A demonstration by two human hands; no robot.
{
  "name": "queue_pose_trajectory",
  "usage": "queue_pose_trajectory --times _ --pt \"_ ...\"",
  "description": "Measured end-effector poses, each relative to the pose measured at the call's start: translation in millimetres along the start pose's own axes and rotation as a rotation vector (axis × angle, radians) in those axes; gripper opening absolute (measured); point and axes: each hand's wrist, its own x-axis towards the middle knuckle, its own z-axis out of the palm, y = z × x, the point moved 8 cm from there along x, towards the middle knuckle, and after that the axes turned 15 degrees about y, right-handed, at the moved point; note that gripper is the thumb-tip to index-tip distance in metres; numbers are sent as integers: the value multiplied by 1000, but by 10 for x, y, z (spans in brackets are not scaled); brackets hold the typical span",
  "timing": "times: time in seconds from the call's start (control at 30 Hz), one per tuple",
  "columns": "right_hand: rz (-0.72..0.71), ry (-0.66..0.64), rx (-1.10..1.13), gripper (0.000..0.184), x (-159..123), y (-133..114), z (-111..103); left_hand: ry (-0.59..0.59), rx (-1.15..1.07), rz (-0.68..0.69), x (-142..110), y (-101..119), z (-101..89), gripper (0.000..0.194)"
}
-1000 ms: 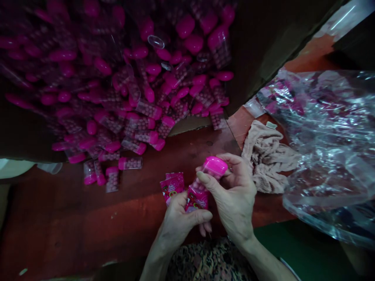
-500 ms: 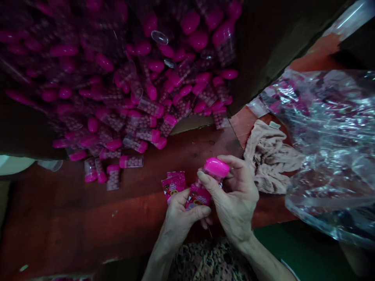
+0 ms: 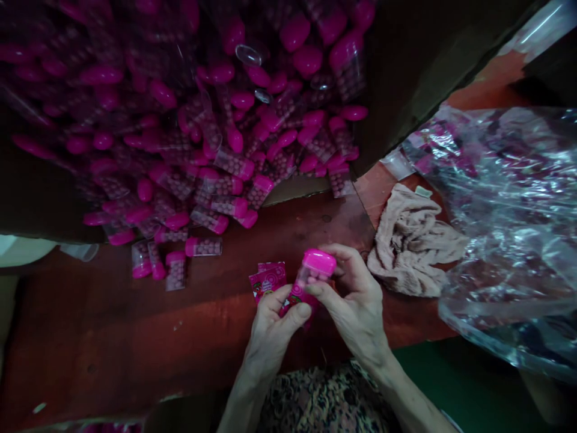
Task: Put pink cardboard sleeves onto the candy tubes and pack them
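Both hands hold one small clear candy tube [image 3: 310, 279] with a bright pink cap just above the red-brown table [image 3: 135, 337]. My right hand [image 3: 356, 304] grips its upper part below the cap, fingers curled round it. My left hand [image 3: 274, 325] pinches the lower end, where a pink printed label wraps the tube. A small stack of pink labels [image 3: 268, 279] lies on the table right beside my left fingers.
A big heap of pink-capped candy tubes [image 3: 216, 132] spills from a dark cardboard box [image 3: 406, 66] across the far side. Several loose tubes [image 3: 171, 261] lie at the front left. A beige cloth [image 3: 412, 243] and a crinkled clear plastic bag [image 3: 509, 228] sit at the right.
Both hands and the tube have shifted slightly left and toward me. My left thumb has slid up over the label on the tube's lower end.
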Motion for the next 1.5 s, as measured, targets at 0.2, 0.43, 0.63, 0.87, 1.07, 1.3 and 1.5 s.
queue_pose_trajectory --times 0.2,0.43,0.63,0.87,1.07,1.3,1.5 --pt "-143 -159 -72 58 -10 -57 -76 -58 -144 -70 -58 11 93 25" --pt "-256 -202 -168 46 -158 -149 -162 -158 -12 -37 -161 -17 60 28" --pt "-435 -191 -134 23 -305 -314 -158 -151 117 42 -210 55 -38 32" --pt "-522 -117 -99 21 -404 -381 -195 -98 126 109 -284 39 -75 33" --pt "-491 -133 -94 20 -420 -367 -161 137 364 212 -317 63 -278 36" --pt "-515 -89 -75 27 -473 -351 -166 46 411 292 -333 116 -137 30" --pt "-449 -118 -103 26 -414 -292 -126 55 74 171 -233 107 -97 29"
